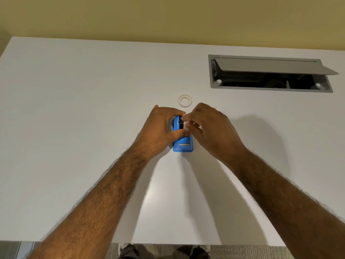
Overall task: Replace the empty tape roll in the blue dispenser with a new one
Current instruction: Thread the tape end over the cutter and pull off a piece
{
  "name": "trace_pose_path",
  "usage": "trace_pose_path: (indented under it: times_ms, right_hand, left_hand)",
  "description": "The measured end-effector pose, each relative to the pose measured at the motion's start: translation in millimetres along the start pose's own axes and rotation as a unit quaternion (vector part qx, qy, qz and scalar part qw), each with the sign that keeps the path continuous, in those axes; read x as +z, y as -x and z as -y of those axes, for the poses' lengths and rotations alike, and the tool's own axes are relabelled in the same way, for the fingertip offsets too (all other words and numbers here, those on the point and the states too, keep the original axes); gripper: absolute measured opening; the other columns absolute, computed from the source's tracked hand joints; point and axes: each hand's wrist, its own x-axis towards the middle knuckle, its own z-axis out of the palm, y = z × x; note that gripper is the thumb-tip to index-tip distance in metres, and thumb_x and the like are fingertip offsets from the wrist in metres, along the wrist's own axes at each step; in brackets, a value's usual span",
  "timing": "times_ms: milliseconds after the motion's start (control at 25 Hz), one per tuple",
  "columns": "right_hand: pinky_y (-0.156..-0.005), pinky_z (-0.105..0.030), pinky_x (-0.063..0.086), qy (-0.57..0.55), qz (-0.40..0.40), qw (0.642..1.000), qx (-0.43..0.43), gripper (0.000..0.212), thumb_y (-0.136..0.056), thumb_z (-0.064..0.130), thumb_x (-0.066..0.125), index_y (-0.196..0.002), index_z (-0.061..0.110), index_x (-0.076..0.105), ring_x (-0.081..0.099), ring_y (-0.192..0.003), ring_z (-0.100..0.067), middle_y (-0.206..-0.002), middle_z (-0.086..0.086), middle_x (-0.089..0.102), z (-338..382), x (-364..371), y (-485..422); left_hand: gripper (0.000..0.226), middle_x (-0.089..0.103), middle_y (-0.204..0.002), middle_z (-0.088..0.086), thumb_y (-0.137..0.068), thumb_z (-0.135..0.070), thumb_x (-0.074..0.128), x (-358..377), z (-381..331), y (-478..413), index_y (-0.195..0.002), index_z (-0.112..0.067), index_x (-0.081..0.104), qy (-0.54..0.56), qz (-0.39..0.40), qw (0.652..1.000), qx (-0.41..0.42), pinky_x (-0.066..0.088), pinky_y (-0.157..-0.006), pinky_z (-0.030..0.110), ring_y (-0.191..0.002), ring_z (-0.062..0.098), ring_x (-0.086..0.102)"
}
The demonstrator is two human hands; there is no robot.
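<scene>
The blue tape dispenser (182, 144) stands on the white table (93, 109), its metal cutter end pointing toward me. My left hand (162, 128) grips the dispenser's left side and top. My right hand (209, 128) pinches a small white piece, apparently a roll or its core, at the dispenser's black slot; my fingers hide most of it. A white tape roll (185, 101) lies flat on the table just beyond both hands, touching neither.
A grey cable hatch (270, 73) with its lid propped open is set into the table at the far right. The table's near edge runs along the bottom, with carpet and my shoes below it. A yellow wall stands behind.
</scene>
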Motion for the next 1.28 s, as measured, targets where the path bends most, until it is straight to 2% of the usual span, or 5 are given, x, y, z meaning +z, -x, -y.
trace_pose_path:
  times_ms: [120, 520, 920, 1160, 1280]
  right_hand:
    - [-0.070, -0.029, 0.044, 0.005, -0.007, 1.000, -0.003, 0.017, -0.092, 0.022, 0.056, -0.094, 0.009, 0.066, 0.052, -0.075, -0.017, -0.085, -0.005, 0.055, 1.1, 3.3, -3.5]
    - [-0.061, -0.027, 0.038, -0.019, -0.047, 0.999, 0.014, 0.013, -0.084, 0.016, 0.067, -0.083, 0.008, 0.056, 0.042, -0.063, -0.011, -0.076, 0.002, 0.042, -2.3, 23.5, 3.9]
    - [-0.060, -0.022, 0.040, -0.104, -0.091, 0.988, 0.074, 0.008, -0.089, 0.018, 0.054, -0.082, 0.014, 0.055, 0.050, -0.066, -0.013, -0.079, 0.001, 0.051, 6.9, 32.5, 16.6]
    - [-0.056, -0.028, 0.045, -0.104, -0.108, 0.985, 0.089, 0.011, -0.086, 0.014, 0.049, -0.077, 0.021, 0.048, 0.049, -0.067, -0.014, -0.080, 0.005, 0.049, 9.0, 39.8, 23.2]
    - [-0.056, -0.033, 0.047, -0.090, -0.104, 0.987, 0.086, 0.006, -0.084, 0.014, 0.049, -0.080, 0.019, 0.049, 0.051, -0.068, -0.018, -0.082, 0.001, 0.051, 9.7, 42.1, 26.4]
  left_hand:
    - [0.037, 0.072, -0.112, -0.007, -0.080, -0.043, 0.079, -0.8, -1.5, 1.4, -0.111, -0.024, 0.071, 0.006, -0.008, 1.000, 0.011, 0.010, -0.105, 0.010, -0.108, 0.012, 0.060]
    - [0.043, 0.071, -0.114, -0.010, -0.078, -0.047, 0.079, -0.1, 2.5, 0.7, -0.114, -0.026, 0.069, -0.006, 0.002, 1.000, 0.016, 0.006, -0.095, -0.004, -0.113, 0.012, 0.059]
    - [0.057, 0.068, -0.123, -0.010, -0.076, -0.044, 0.083, -1.8, 8.4, 2.2, -0.127, -0.024, 0.066, -0.011, 0.010, 0.999, 0.040, 0.030, -0.114, 0.033, -0.111, 0.001, 0.050]
    - [0.046, 0.058, -0.137, -0.017, -0.094, -0.033, 0.055, -13.3, 24.2, 5.5, -0.140, -0.032, 0.056, 0.047, 0.071, 0.996, 0.027, 0.031, -0.102, 0.005, -0.128, 0.006, 0.051]
    - [0.040, 0.059, -0.132, -0.019, -0.103, -0.021, 0.042, -11.3, 24.4, 6.2, -0.139, -0.027, 0.058, 0.046, 0.050, 0.997, 0.039, 0.035, -0.116, 0.034, -0.119, -0.011, 0.050]
